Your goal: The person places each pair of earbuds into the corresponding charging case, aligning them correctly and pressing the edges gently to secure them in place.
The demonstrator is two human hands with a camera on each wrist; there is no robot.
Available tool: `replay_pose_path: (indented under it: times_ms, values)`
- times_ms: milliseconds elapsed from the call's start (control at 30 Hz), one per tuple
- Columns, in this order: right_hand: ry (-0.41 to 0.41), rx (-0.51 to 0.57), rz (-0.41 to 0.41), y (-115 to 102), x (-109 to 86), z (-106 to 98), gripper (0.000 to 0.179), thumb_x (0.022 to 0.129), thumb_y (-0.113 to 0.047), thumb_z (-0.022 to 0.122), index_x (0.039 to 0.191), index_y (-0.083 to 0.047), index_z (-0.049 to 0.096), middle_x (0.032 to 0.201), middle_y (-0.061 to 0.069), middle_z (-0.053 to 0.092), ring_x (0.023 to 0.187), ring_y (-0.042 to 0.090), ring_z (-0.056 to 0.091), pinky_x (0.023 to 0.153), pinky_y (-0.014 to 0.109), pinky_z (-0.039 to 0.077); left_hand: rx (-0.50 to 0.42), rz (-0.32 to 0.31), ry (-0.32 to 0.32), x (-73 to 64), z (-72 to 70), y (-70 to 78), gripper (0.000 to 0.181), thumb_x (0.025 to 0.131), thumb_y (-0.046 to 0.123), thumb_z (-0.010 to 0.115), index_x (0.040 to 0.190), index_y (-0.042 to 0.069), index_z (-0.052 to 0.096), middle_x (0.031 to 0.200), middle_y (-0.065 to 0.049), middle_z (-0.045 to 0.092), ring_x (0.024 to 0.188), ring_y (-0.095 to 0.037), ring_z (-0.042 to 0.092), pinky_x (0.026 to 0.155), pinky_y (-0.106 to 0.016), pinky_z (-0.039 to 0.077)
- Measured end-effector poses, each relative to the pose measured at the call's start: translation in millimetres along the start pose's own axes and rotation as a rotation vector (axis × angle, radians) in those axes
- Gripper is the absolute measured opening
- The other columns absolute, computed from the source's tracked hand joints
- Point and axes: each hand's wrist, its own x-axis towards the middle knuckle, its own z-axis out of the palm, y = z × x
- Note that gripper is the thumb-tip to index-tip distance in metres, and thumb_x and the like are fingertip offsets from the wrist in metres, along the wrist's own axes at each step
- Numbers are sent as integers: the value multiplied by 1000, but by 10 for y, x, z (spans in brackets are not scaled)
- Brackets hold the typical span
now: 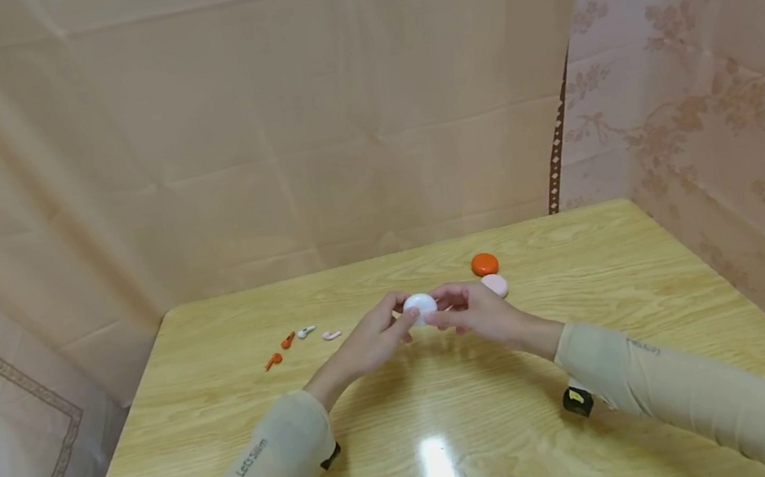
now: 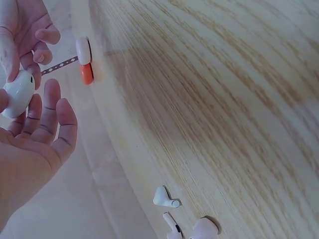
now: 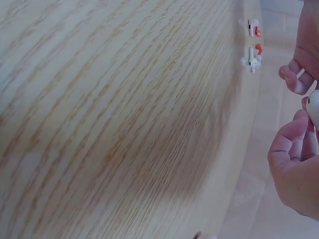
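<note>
A small, glossy white earbud case (image 1: 420,304) is held up over the table between both hands. From its left side, my left hand (image 1: 375,337) pinches it, the thumb across its face. Opposite, my right hand (image 1: 486,314) grips its right edge with thumb and fingers. The left wrist view shows the case (image 2: 20,94) with a small dark opening near its edge; whether its lid is raised I cannot tell. In the right wrist view only part of the case (image 3: 313,107) shows at the frame's edge.
Left on the table lie two orange earbuds (image 1: 288,341), a white earbud (image 1: 306,332) and a pale pink earbud (image 1: 332,335). Behind the right hand sit a round orange case (image 1: 484,264) and a pale pink case (image 1: 496,285). Curtains (image 1: 334,114) hang behind the wooden table (image 1: 437,403).
</note>
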Motion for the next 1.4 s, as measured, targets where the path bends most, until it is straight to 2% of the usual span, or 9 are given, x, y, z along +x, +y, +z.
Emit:
replay_pose_path:
  times_ms: [233,467,633,800,1033,1133,1233,1333,1400]
  values:
    - [-1,2,0,16,-4,-19,36,96,-22,73,128,-7,67,104,4,70,96,37,64,63,34,48,-11,6,-1,2,9,-11,35,111,33,43,134,9,49,120,-9,56,96,-36,64,82,-43,52]
    - [1,-5,5,-24,-19,-26,35,94,-27,76,124,-10,70,103,7,70,90,27,64,65,33,49,-13,32,-8,11,20,-7,36,111,34,42,135,8,47,120,-9,55,96,-36,64,80,-41,51]
    - [11,-22,-18,-32,-53,-44,35,94,-24,76,124,-7,70,101,7,71,87,24,64,64,30,49,-11,58,-13,13,43,7,36,111,35,40,135,8,46,120,-10,54,93,-33,64,80,-43,51]
    - [23,-34,-37,-45,-86,-52,35,94,-22,76,124,-5,70,101,7,72,83,22,64,64,28,50,14,55,-6,14,64,28,34,111,35,40,133,10,47,119,-8,55,91,-32,65,77,-40,51]
    - [32,-32,-56,-35,-94,-63,33,94,-21,76,122,-4,72,99,7,72,83,26,63,61,24,47,6,35,-11,19,75,52,34,111,36,40,133,10,46,122,-9,53,91,-33,64,80,-52,53]
    - [37,-48,-59,-39,-96,-61,33,93,-20,77,121,-4,72,100,6,73,84,33,63,61,27,50,32,23,-8,23,73,55,35,111,38,38,132,12,47,120,-8,55,91,-30,64,78,-45,53]
    - [44,-69,-56,-42,-104,-59,32,92,-20,78,120,-5,73,102,6,73,85,36,64,64,37,56,67,21,-8,32,70,43,36,111,39,35,131,12,47,116,-6,57,90,-28,64,74,-37,51]
    - [51,-81,-46,-47,-119,-56,32,92,-20,78,121,-6,73,103,6,73,86,35,67,66,46,58,82,18,-14,38,67,36,38,111,42,34,132,12,47,115,-6,58,90,-27,64,72,-35,50]
    - [54,-77,-43,-50,-127,-53,33,92,-20,78,121,-6,73,104,6,73,86,37,67,66,47,58,64,9,-19,39,66,40,41,111,43,33,133,12,48,114,-11,60,91,-30,64,72,-36,50]
